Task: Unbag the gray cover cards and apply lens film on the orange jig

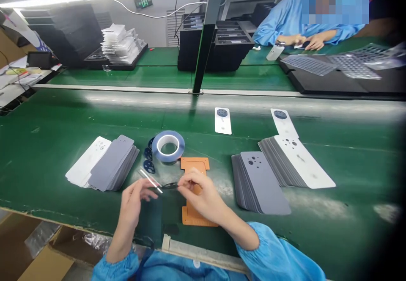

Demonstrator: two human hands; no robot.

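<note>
Between my two hands is a dark round piece with holes (170,185), seen nearly edge-on. My right hand (199,192) pinches its right edge, above an orange fixture plate (196,217). My left hand (135,194) holds a pair of tweezers (151,181), a thin bright tool slanting down to the right with its lower end at the piece. Whether my left fingers also touch the piece is unclear. Just beyond, a roll of blue tape (182,146) lies flat beside several dark discs with holes (148,166).
Grey phone back panels (111,162) and white ones (84,162) are stacked at left. More grey panels (266,188) and white panels (307,162) fan out at right. Black trays (231,48) stand behind a metal post (207,39). Across the bench, a co-worker's hands (314,42) handle small parts.
</note>
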